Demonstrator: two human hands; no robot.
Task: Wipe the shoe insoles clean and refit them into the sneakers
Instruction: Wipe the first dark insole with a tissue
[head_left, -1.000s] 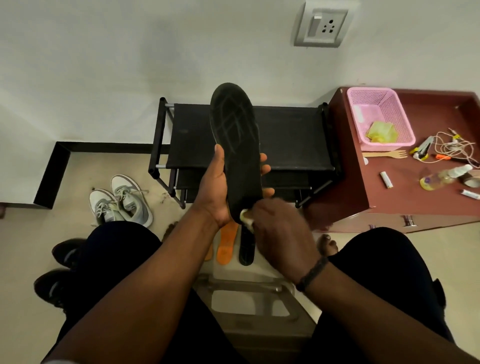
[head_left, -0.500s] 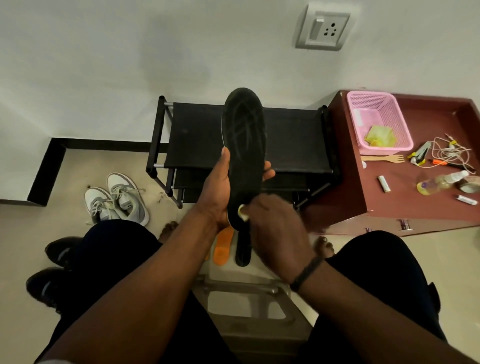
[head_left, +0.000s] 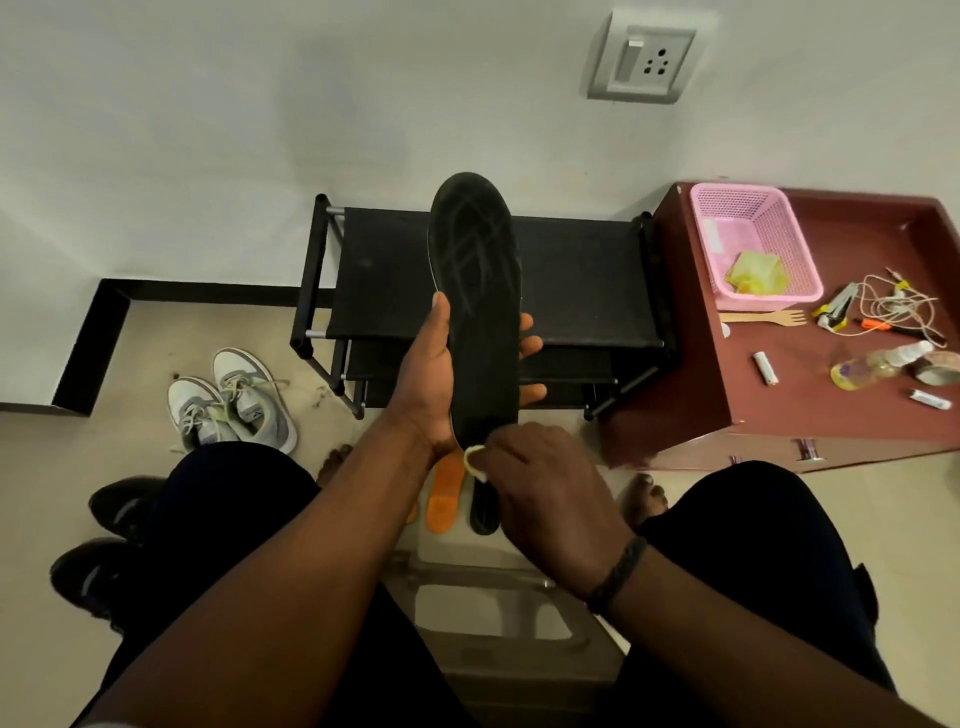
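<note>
Far left on the floor there's a pair of black sneakers (head_left: 98, 545) near the person's knee, and a bit further off a pair of grey sneakers (head_left: 231, 402). Left hand (head_left: 436, 384) is wrapped around a black insole (head_left: 480, 291), thumb on one edge and fingertips poking out the other side, holding it upright in front of a black shoe rack (head_left: 582, 280). Right hand (head_left: 545, 488) pinches a small pale wipe (head_left: 475, 460) against the insole's near end. Down on the floor between the knees sit an orange insole (head_left: 447, 493) and another black insole (head_left: 483, 512). Far right, a reddish cabinet (head_left: 779, 410) carries a pink basket (head_left: 753, 244).
</note>
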